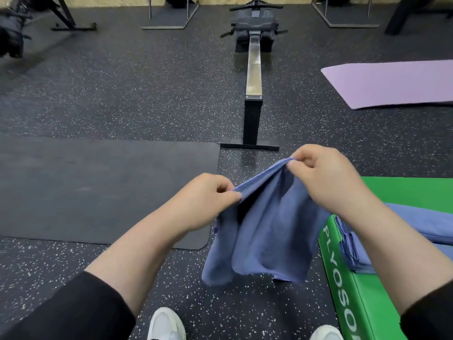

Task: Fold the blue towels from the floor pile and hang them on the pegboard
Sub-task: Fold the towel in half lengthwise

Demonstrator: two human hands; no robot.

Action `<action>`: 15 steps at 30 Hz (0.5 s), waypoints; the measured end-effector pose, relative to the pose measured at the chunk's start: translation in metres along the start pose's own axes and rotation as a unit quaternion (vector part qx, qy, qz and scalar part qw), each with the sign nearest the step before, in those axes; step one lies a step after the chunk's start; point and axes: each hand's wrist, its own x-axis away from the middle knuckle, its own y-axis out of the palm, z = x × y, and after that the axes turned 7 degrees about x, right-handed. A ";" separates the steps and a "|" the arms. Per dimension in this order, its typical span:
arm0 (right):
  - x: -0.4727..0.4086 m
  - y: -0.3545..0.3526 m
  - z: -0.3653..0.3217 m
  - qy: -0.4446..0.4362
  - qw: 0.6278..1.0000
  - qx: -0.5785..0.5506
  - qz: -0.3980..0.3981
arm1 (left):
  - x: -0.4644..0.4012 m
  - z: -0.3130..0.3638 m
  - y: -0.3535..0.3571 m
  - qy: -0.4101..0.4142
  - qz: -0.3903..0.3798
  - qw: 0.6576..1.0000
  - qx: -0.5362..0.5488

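A blue towel (264,231) hangs in the air in front of me, doubled over and drooping toward the speckled floor. My left hand (203,200) pinches its upper left edge. My right hand (328,175) pinches the top edge higher up and to the right. More blue towels (416,229) lie spread and partly folded on the green foam box (343,273) at the lower right, under my right forearm. No pegboard is in view.
A black mat (98,187) lies on the floor to the left. A rowing machine (252,69) stretches away straight ahead. A purple mat (392,82) lies at the right. Metal stands line the far wall. My white shoes (166,325) show at the bottom.
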 end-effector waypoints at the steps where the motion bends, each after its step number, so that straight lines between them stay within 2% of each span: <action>1: -0.002 -0.004 0.005 0.021 1.000 0.017 0.000 | 0.000 -0.002 -0.001 -0.014 -0.005 1.000 -0.012; 4: 0.000 -0.005 0.008 0.007 0.997 0.035 -0.075 | 0.001 -0.006 -0.001 0.010 -0.011 0.999 -0.033; 6: 0.006 0.001 0.000 -0.062 0.986 0.000 -0.155 | 0.003 -0.002 0.004 0.043 -0.015 0.998 -0.039; 8: 0.012 0.009 -0.012 -0.116 0.973 -0.012 -0.200 | 0.005 0.004 0.010 0.066 -0.010 0.997 -0.030; 10: 0.016 0.019 -0.017 -0.133 0.972 0.002 -0.195 | 0.004 0.008 0.013 0.083 0.014 0.996 -0.018; 13: 0.017 0.029 -0.019 -0.115 0.979 -0.014 -0.168 | 0.001 0.009 0.012 0.088 0.054 0.995 0.015; 15: 0.016 0.030 -0.019 -0.087 0.986 -0.037 -0.139 | 0.002 0.008 0.009 0.077 0.044 0.996 0.016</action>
